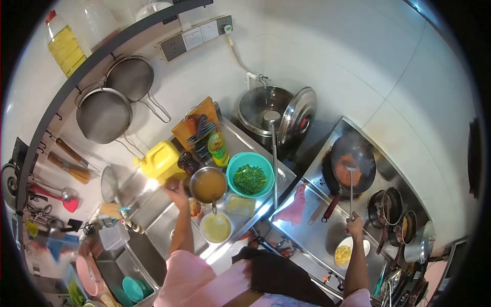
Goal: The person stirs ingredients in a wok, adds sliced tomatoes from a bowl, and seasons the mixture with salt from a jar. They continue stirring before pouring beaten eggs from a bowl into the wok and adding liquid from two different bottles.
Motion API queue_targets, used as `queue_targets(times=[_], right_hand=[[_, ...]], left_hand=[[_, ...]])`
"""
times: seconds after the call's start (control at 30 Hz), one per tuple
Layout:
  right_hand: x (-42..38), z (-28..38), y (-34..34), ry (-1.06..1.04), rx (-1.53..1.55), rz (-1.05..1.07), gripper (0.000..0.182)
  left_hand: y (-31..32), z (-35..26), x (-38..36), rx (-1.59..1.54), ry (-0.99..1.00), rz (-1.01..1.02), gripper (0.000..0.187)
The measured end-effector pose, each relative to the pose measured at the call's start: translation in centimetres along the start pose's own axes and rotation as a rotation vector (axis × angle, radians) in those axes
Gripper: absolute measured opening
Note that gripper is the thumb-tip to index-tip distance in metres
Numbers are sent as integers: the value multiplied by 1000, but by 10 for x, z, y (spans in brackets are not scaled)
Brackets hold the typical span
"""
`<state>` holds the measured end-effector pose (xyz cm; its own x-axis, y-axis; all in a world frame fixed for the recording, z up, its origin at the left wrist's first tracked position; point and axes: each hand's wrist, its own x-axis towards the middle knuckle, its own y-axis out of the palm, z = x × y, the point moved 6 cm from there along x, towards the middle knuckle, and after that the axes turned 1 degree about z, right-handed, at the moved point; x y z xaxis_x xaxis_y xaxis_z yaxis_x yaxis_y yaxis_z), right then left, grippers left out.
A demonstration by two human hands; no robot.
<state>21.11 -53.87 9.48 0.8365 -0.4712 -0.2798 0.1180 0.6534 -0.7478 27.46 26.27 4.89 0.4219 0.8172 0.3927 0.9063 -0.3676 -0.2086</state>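
Observation:
My right hand (354, 223) is closed around the thin handle of a ladle (351, 187). The ladle's head rests in the black wok (364, 153), which holds orange-red food. My left hand (177, 194) reaches out over the steel counter (163, 217). It sits by the rim of a metal bowl of brown liquid (208, 186), just below a yellow jug (160, 160); its fingers are too small to read. A green bowl of chopped greens (250, 178) stands right of the metal bowl. Nearer me sits a small bowl of yellow liquid (216, 227).
A large steel pot (260, 108) with a tilted lid (298, 115) stands at the back, a long ladle (274, 158) leaning from it. A pink cloth (295, 208) lies by the stove. A white dish of yellow food (345, 253) and small pans (393, 202) are on the right. Strainers (104, 114) hang on the wall.

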Motion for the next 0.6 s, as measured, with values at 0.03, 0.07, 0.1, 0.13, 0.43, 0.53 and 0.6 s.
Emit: queue_targets(times=[0.03,0.07,0.1,0.13,0.43,0.53,0.6], right_hand=[[-1,-1,1,1,4,-20,58],[1,-9,2,-69,-75,-55,59],[7,-24,3,-137,-153,-90,60],[11,-31,4,-163,-212,-105,61],[12,2,-13,-168,-182,-239,59],[-19,53,-27,-312,-133,-410,38],[-29,66,-28,-255,-27,-319,43]], left_hand=[[-5,-22,-7,242,101,-97,75],[-9,-57,-15,485,207,-190,76],[-12,-104,-23,390,272,-191,78],[1,-103,-22,293,220,-92,77],[102,-9,14,-47,-74,227,64],[81,-59,13,151,143,197,65],[61,-87,12,176,241,161,64]])
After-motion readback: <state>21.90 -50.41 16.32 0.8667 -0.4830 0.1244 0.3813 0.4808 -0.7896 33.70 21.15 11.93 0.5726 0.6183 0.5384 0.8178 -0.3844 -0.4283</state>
